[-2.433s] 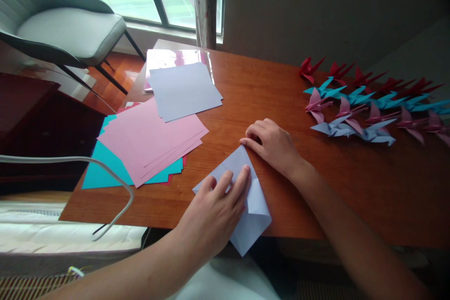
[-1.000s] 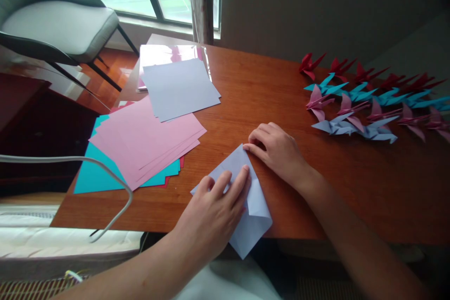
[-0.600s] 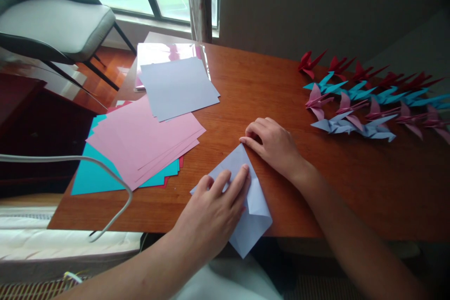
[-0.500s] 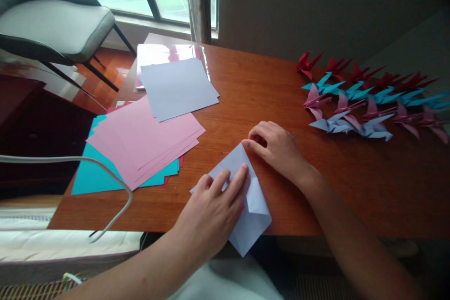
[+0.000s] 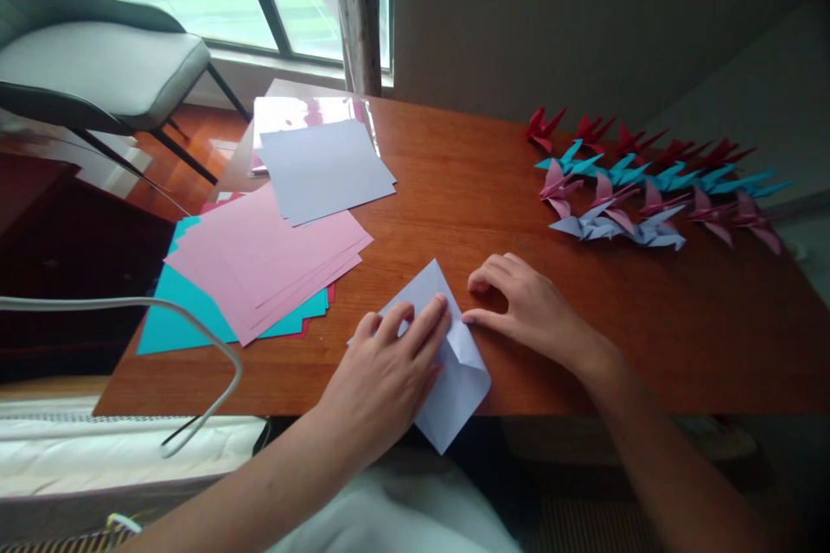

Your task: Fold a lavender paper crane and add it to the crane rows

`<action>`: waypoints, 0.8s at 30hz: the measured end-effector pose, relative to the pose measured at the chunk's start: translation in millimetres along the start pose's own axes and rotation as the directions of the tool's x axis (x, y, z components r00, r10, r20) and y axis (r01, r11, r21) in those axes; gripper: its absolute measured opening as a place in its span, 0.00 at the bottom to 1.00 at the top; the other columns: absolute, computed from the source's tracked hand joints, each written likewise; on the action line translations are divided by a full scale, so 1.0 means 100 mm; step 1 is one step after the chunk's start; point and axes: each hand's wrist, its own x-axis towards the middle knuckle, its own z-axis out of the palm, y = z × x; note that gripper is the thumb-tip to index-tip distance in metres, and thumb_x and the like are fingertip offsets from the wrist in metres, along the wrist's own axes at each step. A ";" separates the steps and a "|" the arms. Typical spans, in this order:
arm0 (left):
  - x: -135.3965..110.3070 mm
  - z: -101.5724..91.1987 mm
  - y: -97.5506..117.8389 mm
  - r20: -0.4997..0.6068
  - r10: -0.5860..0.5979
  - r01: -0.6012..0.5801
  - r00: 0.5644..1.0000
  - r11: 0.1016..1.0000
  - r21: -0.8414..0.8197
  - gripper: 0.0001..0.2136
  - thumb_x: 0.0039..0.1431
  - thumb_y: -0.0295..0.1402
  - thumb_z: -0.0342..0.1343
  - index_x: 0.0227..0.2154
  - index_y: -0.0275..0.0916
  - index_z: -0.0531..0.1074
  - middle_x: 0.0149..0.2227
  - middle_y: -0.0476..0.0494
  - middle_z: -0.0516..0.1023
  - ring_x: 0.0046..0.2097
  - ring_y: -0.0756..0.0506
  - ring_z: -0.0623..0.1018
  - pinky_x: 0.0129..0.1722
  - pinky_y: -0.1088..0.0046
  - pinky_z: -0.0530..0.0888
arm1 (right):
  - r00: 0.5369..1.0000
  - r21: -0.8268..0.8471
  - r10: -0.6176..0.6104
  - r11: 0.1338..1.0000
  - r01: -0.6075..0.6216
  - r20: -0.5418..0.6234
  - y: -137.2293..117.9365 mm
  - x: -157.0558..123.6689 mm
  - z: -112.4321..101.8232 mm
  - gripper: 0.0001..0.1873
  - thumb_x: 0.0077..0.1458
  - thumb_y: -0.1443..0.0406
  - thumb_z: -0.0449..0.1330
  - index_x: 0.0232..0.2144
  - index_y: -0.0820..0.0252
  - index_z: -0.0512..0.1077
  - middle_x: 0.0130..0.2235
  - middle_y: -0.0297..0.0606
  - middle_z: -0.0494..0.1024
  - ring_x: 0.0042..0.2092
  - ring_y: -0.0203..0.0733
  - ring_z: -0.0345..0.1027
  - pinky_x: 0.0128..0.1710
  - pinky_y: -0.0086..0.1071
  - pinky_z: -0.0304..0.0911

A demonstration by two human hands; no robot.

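A pale blue-grey sheet of origami paper (image 5: 462, 397) lies partly folded at the table's near edge, one corner hanging past it. Its right side is creased and lifts a little. My left hand (image 5: 392, 367) rests on the sheet with fingers stretched out, hiding much of its left part. Just right of the paper, my right hand (image 5: 528, 302) has thumb and fingers apart. Its thumb tip is at the sheet's right edge; whether it touches I cannot tell.
Pink sheets (image 5: 259, 263), turquoise sheets (image 5: 169, 324) and pale blue sheets (image 5: 330, 173) are stacked at the left. Rows of folded paper cranes (image 5: 603, 227) in several colours stand at the back right. A white cable (image 5: 213, 346) crosses the left table corner (image 5: 123, 393).
My right hand has moved down along the paper's right edge from its top corner, and its thumb and fingers have spread wider. My left hand stays on the sheet. The view has shifted slightly.
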 end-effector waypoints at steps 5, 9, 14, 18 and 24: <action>-0.04 0.01 0.02 -0.064 -0.050 0.048 0.997 0.998 -0.037 0.25 0.69 0.35 0.49 0.66 0.34 0.61 0.70 0.43 0.61 0.57 0.36 0.68 0.49 0.57 0.67 | 0.993 0.379 0.112 0.921 -0.086 -0.046 -0.20 -0.15 -0.06 0.17 0.64 0.54 0.59 0.49 0.57 0.71 0.45 0.40 0.77 0.44 0.42 0.72 0.41 0.34 0.69; -0.09 0.01 0.04 -0.132 -0.058 0.050 0.990 0.996 -0.068 0.21 0.69 0.35 0.48 0.61 0.32 0.67 0.66 0.39 0.68 0.57 0.35 0.70 0.51 0.58 0.66 | 0.994 0.314 0.090 0.947 -0.064 -0.069 -0.52 -0.35 0.04 0.28 0.61 0.54 0.62 0.60 0.56 0.65 0.57 0.44 0.73 0.56 0.48 0.70 0.53 0.39 0.68; -0.13 0.02 0.01 -0.167 -0.056 0.035 0.984 0.992 -0.124 0.18 0.69 0.34 0.50 0.58 0.35 0.71 0.63 0.43 0.72 0.57 0.36 0.71 0.51 0.57 0.67 | 0.911 0.165 0.271 0.959 -0.229 -0.312 -0.50 -0.46 0.31 0.12 0.62 0.66 0.58 0.48 0.58 0.73 0.42 0.42 0.82 0.42 0.46 0.78 0.45 0.40 0.72; -0.14 0.03 -0.07 -0.199 -0.111 0.086 0.974 0.988 -0.131 0.16 0.68 0.33 0.51 0.56 0.37 0.72 0.63 0.41 0.72 0.58 0.34 0.71 0.53 0.53 0.67 | 0.855 0.193 0.350 0.935 -0.297 -0.384 -0.40 -0.49 0.41 0.12 0.61 0.67 0.58 0.47 0.59 0.75 0.43 0.41 0.84 0.41 0.45 0.80 0.43 0.37 0.73; -0.15 0.03 -0.22 -0.246 -0.254 0.193 0.935 0.950 -0.246 0.23 0.66 0.35 0.53 0.62 0.38 0.64 0.64 0.35 0.70 0.58 0.32 0.71 0.52 0.50 0.70 | 0.822 0.224 0.391 0.919 -0.325 -0.413 -0.43 -0.51 0.45 0.12 0.61 0.65 0.59 0.46 0.58 0.76 0.40 0.39 0.84 0.39 0.44 0.80 0.42 0.35 0.74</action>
